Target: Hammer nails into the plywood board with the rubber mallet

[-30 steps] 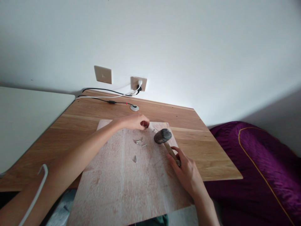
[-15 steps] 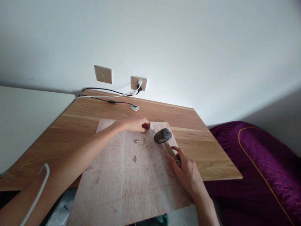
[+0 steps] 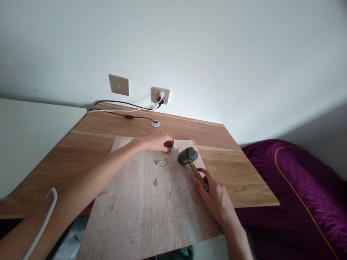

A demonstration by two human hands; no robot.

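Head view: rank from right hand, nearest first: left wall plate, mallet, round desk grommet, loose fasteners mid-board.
1. Mallet: gripped by its handle in the right hand.
2. Loose fasteners: on the board, left of the mallet; not ranked individually.
3. Round desk grommet: beyond the board's far edge.
4. Left wall plate: up on the wall.

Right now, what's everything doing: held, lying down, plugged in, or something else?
hammer, held
right hand, gripping the hammer
left hand, curled, grip unclear
board, flat, jutting over the table's near edge
middle metal bits, resting on the board
white plug, in the socket
black plug, plugged in
purple cover, wrinkled
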